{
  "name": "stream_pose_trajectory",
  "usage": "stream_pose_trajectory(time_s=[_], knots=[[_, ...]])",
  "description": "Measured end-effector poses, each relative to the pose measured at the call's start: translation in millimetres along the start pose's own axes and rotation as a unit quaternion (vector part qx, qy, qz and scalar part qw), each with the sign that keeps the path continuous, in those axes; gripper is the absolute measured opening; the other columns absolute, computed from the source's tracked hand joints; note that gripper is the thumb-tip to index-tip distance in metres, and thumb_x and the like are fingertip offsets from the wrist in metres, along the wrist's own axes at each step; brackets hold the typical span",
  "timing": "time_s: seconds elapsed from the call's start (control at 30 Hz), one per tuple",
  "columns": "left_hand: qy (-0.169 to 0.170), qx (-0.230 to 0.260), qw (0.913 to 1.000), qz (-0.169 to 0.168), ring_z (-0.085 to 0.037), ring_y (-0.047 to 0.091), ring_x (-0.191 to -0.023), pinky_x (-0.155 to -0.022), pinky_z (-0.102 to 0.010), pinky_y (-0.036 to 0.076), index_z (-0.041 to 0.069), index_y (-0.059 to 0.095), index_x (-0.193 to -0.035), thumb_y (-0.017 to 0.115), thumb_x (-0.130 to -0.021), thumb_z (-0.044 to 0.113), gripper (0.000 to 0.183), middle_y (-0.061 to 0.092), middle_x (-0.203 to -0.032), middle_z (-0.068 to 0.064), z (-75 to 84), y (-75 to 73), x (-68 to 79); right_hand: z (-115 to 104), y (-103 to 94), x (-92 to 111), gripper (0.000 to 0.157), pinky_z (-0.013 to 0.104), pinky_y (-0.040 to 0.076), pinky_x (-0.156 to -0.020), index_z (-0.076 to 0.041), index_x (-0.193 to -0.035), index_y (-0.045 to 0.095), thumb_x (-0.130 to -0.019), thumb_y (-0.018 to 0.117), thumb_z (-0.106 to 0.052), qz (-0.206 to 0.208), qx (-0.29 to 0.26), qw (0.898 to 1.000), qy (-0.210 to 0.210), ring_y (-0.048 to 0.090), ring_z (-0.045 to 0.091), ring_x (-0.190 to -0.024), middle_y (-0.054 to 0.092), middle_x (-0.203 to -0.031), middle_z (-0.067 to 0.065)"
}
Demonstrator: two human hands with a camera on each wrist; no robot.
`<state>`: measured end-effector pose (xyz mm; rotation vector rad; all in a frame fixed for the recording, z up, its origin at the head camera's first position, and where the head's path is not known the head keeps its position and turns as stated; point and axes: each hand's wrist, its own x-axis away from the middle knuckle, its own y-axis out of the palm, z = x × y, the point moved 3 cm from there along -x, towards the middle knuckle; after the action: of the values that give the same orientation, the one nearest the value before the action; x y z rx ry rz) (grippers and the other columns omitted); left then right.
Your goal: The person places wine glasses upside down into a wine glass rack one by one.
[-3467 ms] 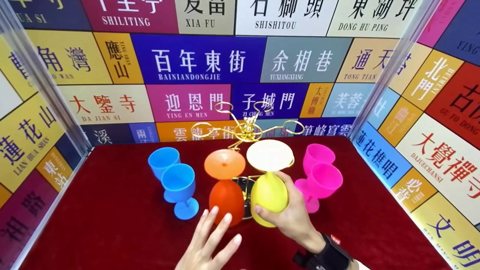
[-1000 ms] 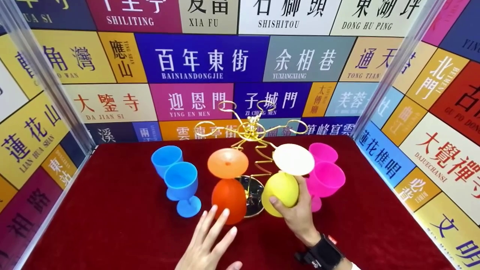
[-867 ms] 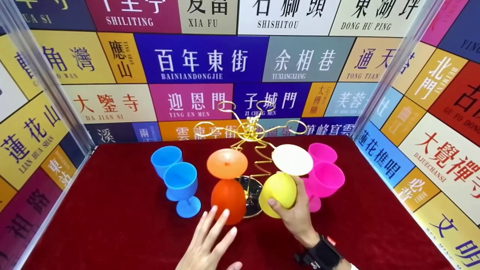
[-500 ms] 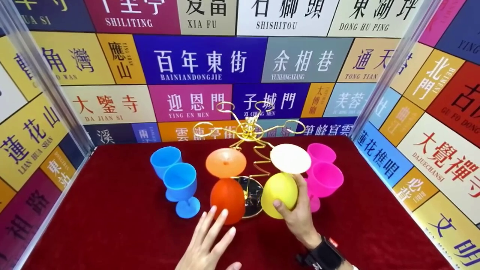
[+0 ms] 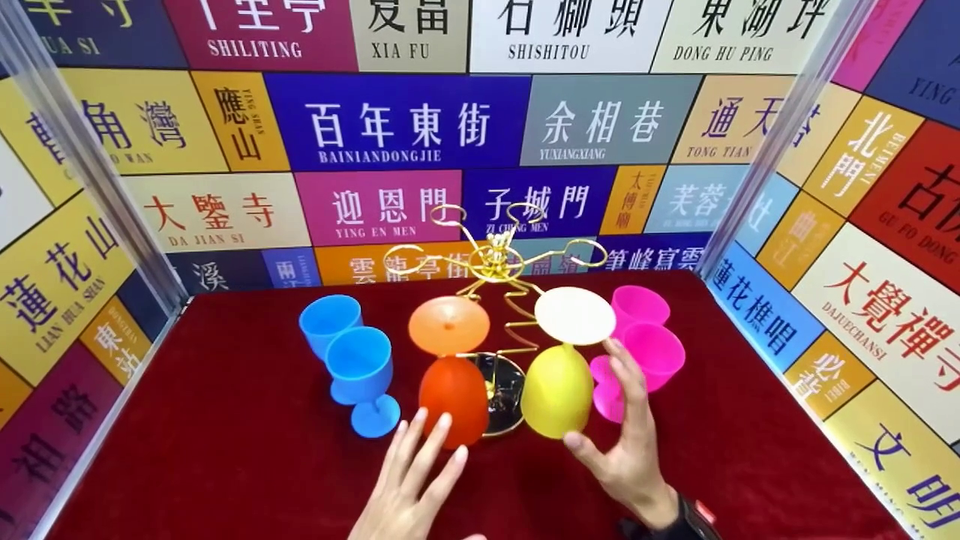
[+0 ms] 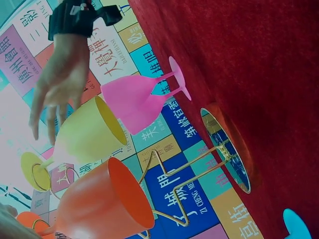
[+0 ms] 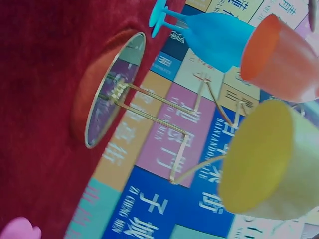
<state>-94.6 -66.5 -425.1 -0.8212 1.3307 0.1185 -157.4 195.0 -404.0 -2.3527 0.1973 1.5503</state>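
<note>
An orange goblet (image 5: 452,394) and a yellow goblet (image 5: 556,394) hang upside down by their feet on a gold wire rack (image 5: 495,259), bowls above the red cloth. The left wrist view shows the foot of the yellow goblet (image 6: 89,129) within a wire loop. My left hand (image 5: 411,480), fingers straight and spread, overlaps the lower bowl of the orange goblet. To the right of the yellow goblet, my right hand (image 5: 634,457) is spread open, thumb and fingers apart from its bowl; the left wrist view also shows this right hand (image 6: 65,74) holding nothing.
Two blue goblets (image 5: 358,356) stand upright on the left. Two pink goblets (image 5: 654,352) stand on the right, close behind my right hand. The rack's round dark base (image 5: 506,405) sits on the red cloth (image 5: 247,420). Printed panels (image 5: 397,120) wall the back and sides.
Earlier my right hand gripped the yellow goblet and shifted it right, away from the orange one. Now it has let go and drawn back to the right. My left hand stays nearly still.
</note>
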Motion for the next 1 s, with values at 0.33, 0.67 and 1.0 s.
stream_pose_trajectory(time_s=[0.33, 0.67, 1.0], knots=[[-0.033, 0.003, 0.9983, -0.047, -0.039, 0.026, -0.148, -0.126, -0.044, 0.008, 0.007, 0.052, -0.140, 0.047, -0.095, 0.061, 0.070, 0.044, -0.150, -0.023, 0.3, 0.1, 6.6, -52.4, -1.2, -9.6, 0.077, 0.039, 0.027, -0.121, 0.013, -0.134, 0.042, -0.089, 0.069, -0.043, -0.031, -0.014, 0.992, -0.120, 0.034, 0.035, -0.143, 0.042, -0.145, 0.029], [-0.013, 0.019, 0.9997, 0.009, -0.038, 0.032, -0.145, -0.125, -0.043, 0.014, 0.002, 0.055, -0.133, 0.052, -0.095, 0.058, 0.068, 0.048, -0.145, -0.025, -3.2, -8.6, 2.7, -61.1, 0.4, 3.9, 0.076, 0.036, 0.032, -0.119, 0.016, -0.131, 0.043, -0.088, 0.072, -0.039, -0.069, -0.035, 0.985, -0.156, 0.039, 0.036, -0.141, 0.044, -0.141, 0.034], [-0.075, 0.127, 0.9851, 0.087, -0.032, 0.032, -0.146, -0.121, -0.030, 0.026, -0.014, 0.042, -0.132, 0.066, -0.091, 0.040, 0.071, 0.040, -0.145, -0.032, -24.8, -42.7, -14.1, -61.0, -1.0, 10.8, 0.074, 0.035, 0.033, -0.118, 0.016, -0.129, 0.044, -0.087, 0.074, -0.037, -0.077, -0.038, 0.986, -0.144, 0.040, 0.035, -0.140, 0.045, -0.140, 0.034]])
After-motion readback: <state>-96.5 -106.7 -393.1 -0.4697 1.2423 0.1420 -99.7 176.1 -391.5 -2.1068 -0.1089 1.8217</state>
